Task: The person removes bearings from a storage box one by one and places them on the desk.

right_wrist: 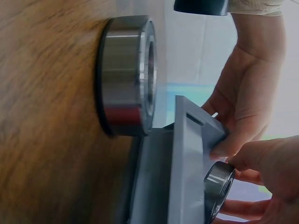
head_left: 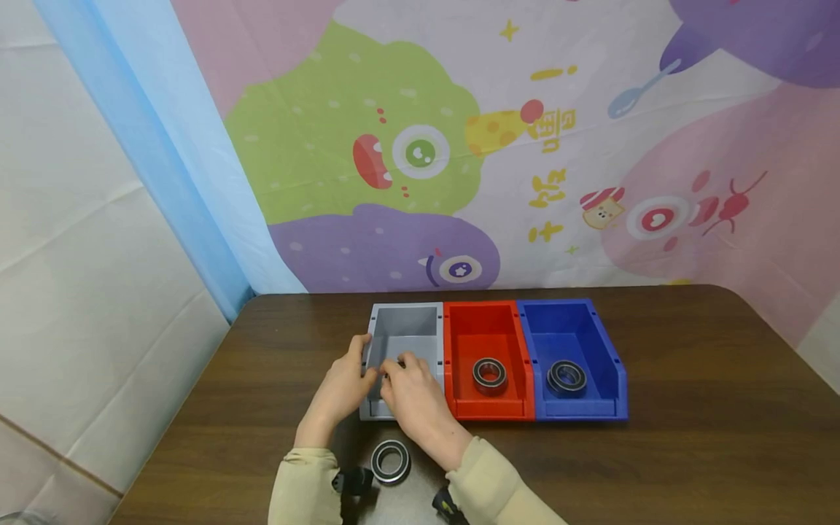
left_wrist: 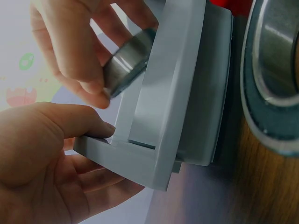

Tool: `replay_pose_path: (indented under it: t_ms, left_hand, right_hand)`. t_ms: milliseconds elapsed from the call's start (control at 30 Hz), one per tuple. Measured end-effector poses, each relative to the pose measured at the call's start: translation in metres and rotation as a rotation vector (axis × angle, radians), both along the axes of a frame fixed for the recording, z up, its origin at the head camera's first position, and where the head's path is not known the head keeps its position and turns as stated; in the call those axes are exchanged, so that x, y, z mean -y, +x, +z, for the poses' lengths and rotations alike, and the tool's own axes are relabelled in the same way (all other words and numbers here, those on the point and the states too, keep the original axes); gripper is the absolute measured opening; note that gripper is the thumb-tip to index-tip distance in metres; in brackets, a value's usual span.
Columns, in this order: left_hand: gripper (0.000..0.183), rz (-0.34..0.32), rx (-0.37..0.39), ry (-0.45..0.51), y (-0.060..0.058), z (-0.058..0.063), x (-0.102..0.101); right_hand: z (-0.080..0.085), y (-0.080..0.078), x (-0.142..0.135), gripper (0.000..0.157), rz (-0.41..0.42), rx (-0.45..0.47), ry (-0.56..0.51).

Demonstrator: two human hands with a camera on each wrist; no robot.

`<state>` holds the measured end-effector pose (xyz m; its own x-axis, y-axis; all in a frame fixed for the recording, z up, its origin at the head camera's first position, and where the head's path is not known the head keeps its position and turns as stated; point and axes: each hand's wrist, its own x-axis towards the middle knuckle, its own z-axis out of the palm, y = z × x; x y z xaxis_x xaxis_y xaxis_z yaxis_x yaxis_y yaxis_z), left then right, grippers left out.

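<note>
My left hand (head_left: 339, 386) grips the left side wall of the grey bin (head_left: 369, 410), thumb over the rim and fingers along the outside. Over the front of that bin, my right hand (head_left: 420, 405) holds a steel ball bearing (right_wrist: 217, 185) between thumb and fingers. In the left wrist view this bearing (left_wrist: 128, 60) is tilted, partly behind the bin's front lip. From above, the right hand hides most of it. A second bearing (head_left: 391, 462) lies flat on the table in front of the grey bin, between my forearms.
Right of the grey bin stand a red bin (head_left: 488, 410) and a blue bin (head_left: 610, 408), side by side. One bearing (head_left: 489, 375) lies in the red bin, another bearing (head_left: 566, 378) in the blue. Behind the brown table (head_left: 709, 408) hangs a printed cloth (head_left: 525, 255).
</note>
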<state>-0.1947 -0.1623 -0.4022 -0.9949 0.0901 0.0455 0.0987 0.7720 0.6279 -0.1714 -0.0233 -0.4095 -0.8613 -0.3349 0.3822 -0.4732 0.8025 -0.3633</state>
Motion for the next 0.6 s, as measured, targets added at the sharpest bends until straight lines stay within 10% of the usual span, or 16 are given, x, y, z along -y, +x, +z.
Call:
replay_pose_path:
  t_ms: [600]
  left_hand:
    - [0.056,0.001,0.029,0.019,0.001,0.001,0.0]
  right_hand:
    - [0.009,0.01,-0.011,0.013,0.061,-0.015,-0.113]
